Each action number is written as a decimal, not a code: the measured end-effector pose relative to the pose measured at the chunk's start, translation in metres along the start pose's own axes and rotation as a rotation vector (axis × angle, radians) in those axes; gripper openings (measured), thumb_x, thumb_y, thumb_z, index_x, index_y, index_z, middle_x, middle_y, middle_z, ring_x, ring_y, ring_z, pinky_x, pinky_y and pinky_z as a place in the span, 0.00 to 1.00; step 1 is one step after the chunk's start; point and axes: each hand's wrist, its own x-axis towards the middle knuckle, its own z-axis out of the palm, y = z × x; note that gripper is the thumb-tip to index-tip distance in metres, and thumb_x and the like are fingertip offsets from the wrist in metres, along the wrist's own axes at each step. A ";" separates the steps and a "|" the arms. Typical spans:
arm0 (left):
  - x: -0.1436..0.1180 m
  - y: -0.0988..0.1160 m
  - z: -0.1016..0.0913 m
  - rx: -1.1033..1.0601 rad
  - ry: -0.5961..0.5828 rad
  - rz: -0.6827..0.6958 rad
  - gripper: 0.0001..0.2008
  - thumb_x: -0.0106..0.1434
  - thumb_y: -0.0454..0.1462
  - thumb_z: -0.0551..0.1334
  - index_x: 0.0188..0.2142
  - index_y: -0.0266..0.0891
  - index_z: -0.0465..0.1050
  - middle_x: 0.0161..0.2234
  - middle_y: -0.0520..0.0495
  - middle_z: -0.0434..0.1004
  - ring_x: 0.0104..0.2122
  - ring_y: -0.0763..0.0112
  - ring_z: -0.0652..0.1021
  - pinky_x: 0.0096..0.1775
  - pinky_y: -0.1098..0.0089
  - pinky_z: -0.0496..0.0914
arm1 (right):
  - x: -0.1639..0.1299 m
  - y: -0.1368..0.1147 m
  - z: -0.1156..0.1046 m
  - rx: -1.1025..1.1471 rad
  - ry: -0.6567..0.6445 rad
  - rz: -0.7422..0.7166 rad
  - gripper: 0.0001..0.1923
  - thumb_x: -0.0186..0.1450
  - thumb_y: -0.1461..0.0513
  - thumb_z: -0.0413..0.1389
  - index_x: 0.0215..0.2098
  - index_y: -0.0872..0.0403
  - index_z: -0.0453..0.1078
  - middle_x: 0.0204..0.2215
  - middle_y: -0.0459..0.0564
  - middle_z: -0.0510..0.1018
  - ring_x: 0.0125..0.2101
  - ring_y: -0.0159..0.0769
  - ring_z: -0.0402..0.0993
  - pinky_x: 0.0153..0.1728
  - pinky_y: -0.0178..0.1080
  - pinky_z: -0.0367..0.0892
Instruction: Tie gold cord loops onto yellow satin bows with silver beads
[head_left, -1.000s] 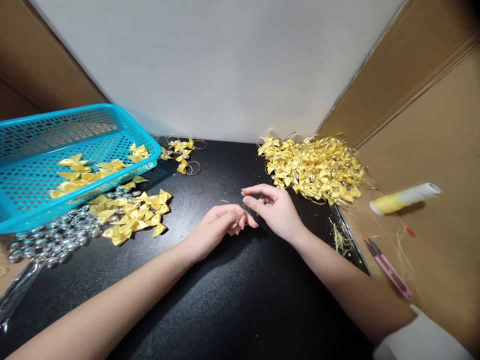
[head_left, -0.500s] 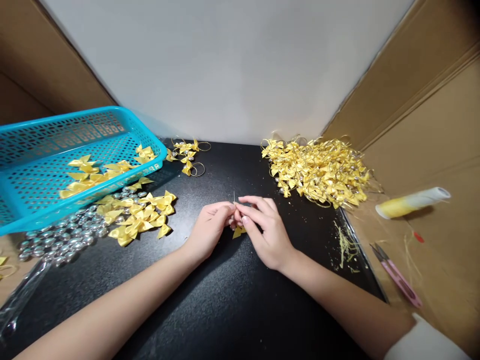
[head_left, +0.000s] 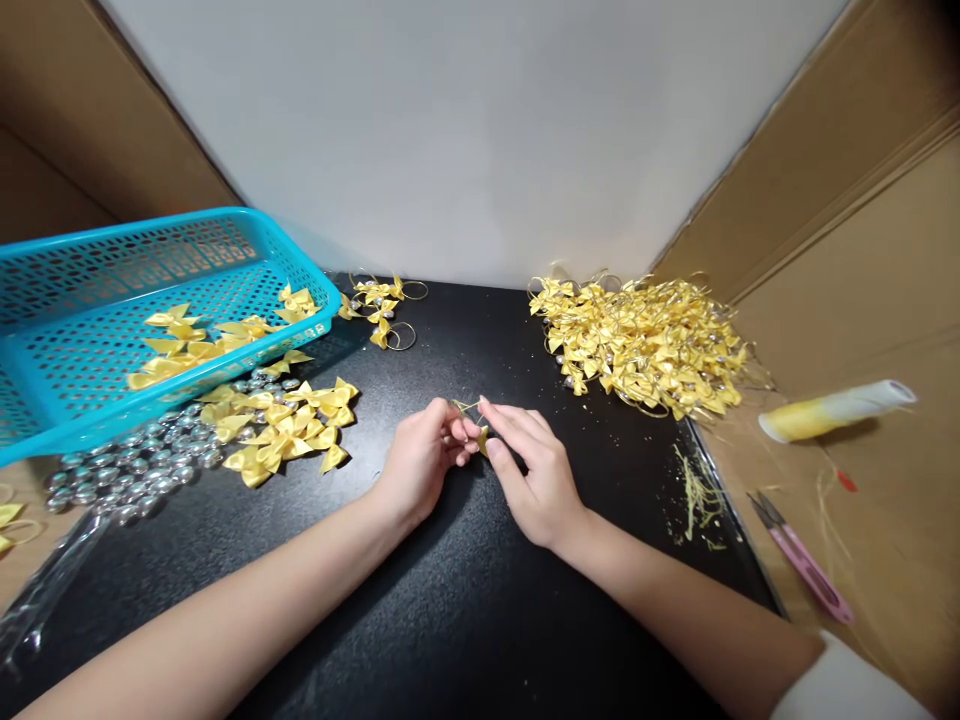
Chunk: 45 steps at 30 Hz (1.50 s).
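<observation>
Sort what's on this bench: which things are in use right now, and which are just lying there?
In use: left hand and right hand, pinching one small bow with gold thread.

Lying about: loose bows, beads, basket, big pile, spool, snips.

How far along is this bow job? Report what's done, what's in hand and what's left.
Done: a big heap of yellow ribbon bows with gold loops lies at the far right. In hand: the left hand and right hand pinch one small yellow bow with gold thread between them. Left: loose plain yellow bows, more in the blue plastic basket, and silver beads.
</observation>
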 end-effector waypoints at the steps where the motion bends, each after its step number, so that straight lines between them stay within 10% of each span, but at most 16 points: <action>1: 0.000 0.001 0.000 0.008 -0.002 -0.001 0.10 0.47 0.37 0.60 0.14 0.36 0.64 0.18 0.52 0.70 0.18 0.78 0.67 0.21 0.75 0.62 | 0.001 0.001 0.000 -0.005 0.006 0.002 0.20 0.69 0.64 0.49 0.58 0.50 0.68 0.50 0.52 0.77 0.49 0.39 0.72 0.52 0.45 0.67; 45: 0.006 -0.003 -0.017 0.365 -0.492 0.226 0.17 0.59 0.38 0.54 0.15 0.38 0.63 0.19 0.52 0.62 0.23 0.72 0.61 0.28 0.69 0.55 | 0.018 0.012 -0.005 0.621 -0.052 0.318 0.10 0.53 0.54 0.67 0.24 0.51 0.75 0.30 0.46 0.74 0.34 0.34 0.71 0.39 0.41 0.65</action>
